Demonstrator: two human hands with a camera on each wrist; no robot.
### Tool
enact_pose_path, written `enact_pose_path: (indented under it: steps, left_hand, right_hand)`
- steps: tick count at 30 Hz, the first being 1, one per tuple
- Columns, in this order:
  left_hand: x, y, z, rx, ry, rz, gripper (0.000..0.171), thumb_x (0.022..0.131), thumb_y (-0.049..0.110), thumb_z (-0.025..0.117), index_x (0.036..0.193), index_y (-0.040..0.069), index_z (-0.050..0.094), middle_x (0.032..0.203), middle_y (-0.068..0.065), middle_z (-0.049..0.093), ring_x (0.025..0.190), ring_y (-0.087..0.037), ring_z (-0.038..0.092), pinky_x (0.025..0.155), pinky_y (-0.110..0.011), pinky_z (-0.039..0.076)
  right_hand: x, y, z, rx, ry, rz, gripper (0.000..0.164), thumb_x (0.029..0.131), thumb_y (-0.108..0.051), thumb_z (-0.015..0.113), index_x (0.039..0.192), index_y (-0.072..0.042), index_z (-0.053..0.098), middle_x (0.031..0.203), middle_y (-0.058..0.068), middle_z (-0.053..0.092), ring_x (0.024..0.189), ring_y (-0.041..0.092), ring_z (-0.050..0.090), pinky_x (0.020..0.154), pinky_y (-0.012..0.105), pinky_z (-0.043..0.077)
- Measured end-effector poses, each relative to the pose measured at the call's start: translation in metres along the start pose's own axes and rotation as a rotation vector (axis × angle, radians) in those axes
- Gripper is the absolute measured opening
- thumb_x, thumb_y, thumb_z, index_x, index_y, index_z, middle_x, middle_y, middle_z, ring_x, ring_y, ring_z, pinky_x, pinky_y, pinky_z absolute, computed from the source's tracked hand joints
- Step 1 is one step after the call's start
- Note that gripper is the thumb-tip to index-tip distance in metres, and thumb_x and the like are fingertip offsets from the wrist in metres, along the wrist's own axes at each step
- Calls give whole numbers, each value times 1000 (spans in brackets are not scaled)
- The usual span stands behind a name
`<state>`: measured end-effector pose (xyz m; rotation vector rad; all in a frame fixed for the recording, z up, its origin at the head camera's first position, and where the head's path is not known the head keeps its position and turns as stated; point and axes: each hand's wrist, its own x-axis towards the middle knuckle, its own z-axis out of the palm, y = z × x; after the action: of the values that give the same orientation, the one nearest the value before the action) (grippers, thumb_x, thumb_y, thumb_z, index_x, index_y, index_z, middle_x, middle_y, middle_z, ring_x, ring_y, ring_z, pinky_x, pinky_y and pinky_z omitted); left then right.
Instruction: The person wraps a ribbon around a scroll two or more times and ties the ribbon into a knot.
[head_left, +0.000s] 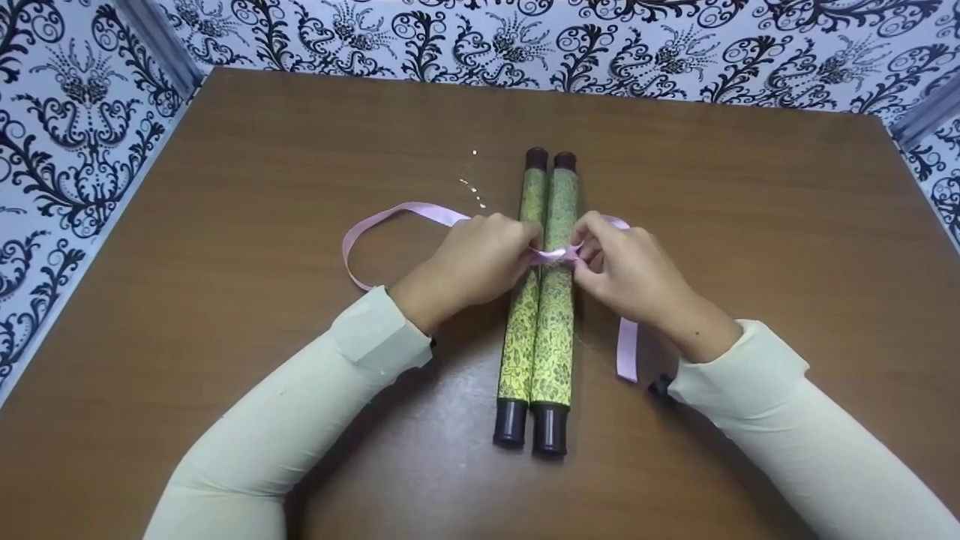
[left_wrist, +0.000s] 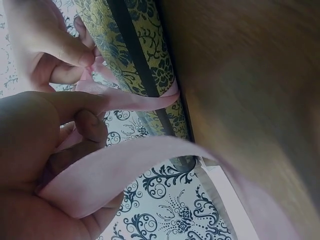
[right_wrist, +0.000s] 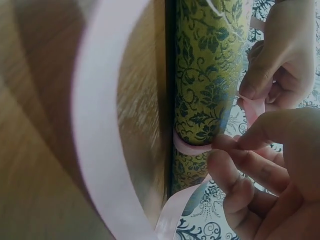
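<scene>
Two green-yellow patterned rolls of what looks like a scroll (head_left: 553, 337), with dark brown end knobs, lie side by side on the table. A pink ribbon (head_left: 627, 352) passes round them near the middle. My left hand (head_left: 480, 259) pinches the ribbon over the left roll, and its long tail loops out to the left. On the other side, my right hand (head_left: 634, 274) pinches the ribbon between thumb and fingers, with a tail hanging to the right. Up close in the right wrist view, the ribbon band (right_wrist: 192, 146) wraps the patterned roll (right_wrist: 202, 85). Fingers partly hide where the ribbon crosses.
The brown wooden table (head_left: 262, 165) extends around the scroll. Small white specks (head_left: 472, 191) lie beyond my left hand. White cloth with black floral print (head_left: 517, 45) borders the far and left sides.
</scene>
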<state>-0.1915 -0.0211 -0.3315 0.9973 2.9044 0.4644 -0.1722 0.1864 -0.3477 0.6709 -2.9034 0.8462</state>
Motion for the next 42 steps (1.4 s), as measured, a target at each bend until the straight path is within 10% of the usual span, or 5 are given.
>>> enact_pose_path:
  steps: [42]
  left_hand:
    - [-2, -3, 5, 3, 0, -11, 17, 99, 24, 60, 102, 10, 69, 88, -9, 73, 76, -29, 70, 66, -45, 56]
  right_hand:
    - [-5, 1, 5, 120, 137, 29, 6, 85, 1, 65, 84, -5, 66, 88, 9, 72, 72, 18, 70, 61, 19, 55]
